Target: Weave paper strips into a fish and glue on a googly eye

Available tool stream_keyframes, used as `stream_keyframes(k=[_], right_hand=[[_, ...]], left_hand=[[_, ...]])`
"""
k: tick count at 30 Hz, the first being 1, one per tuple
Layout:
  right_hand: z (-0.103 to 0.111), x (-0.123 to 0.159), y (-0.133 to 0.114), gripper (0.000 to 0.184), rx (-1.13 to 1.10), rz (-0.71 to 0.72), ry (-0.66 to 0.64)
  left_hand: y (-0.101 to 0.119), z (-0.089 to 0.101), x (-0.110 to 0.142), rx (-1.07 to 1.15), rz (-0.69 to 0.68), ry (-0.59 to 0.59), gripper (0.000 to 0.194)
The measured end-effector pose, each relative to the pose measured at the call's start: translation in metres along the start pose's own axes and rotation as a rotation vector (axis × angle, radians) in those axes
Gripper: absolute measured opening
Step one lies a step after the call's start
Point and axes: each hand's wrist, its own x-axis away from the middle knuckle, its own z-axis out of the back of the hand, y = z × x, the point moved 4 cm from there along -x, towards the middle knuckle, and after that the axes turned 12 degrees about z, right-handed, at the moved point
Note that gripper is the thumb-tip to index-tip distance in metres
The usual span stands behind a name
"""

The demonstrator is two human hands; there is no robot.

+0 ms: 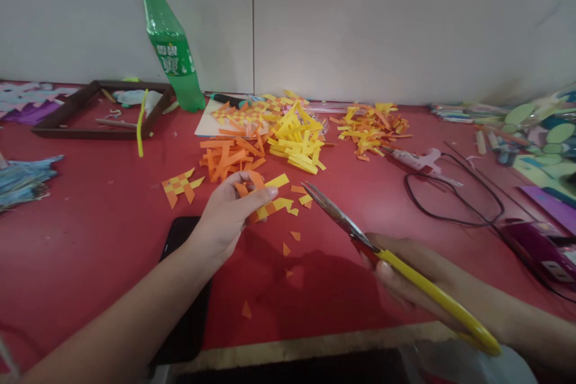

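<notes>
Between the thumb and fingers of my left hand (229,210) is a woven orange and yellow paper piece (265,210), partly covered by the fingers. My right hand (405,276) grips scissors (346,225) with long yellow handles. Their blades look closed, and the tips point at the woven piece from a short way to its right. Small paper offcuts (294,236) lie on the red table below and between the hands. A finished-looking woven paper fish (179,188) rests left of my left hand.
Orange strips (229,156) and yellow strips (297,141) are piled behind my left hand. A green bottle (173,48) stands by a brown frame (90,132). A black phone (189,312) lies under my left forearm. A pink glue gun (418,160) trails its black cord at right.
</notes>
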Motion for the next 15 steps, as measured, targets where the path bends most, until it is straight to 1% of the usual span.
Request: stream_keyframes(k=[3,6,8,12,15], right_hand=[[-0.004,-0.001,0.002,0.053,-0.019,0.011,-0.081],[-0.006,-0.001,0.002,0.052,-0.011,0.010,-0.102],[-0.005,-0.001,-0.001,0.055,-0.016,0.008,-0.118],[-0.004,-0.002,-0.010,0.061,-0.055,-0.006,-0.112],[-0.005,-0.003,-0.012,0.062,-0.076,-0.012,-0.119]], left_hand=[[-0.001,-0.003,0.001,-0.006,-0.010,-0.065,0.030],[-0.003,-0.006,0.003,0.014,0.022,-0.133,0.027],[-0.004,-0.009,0.005,0.029,0.057,-0.177,0.028],[-0.003,-0.011,0.007,0.049,0.074,-0.181,0.031],[-0.003,-0.012,0.007,0.034,0.075,-0.188,0.030]])
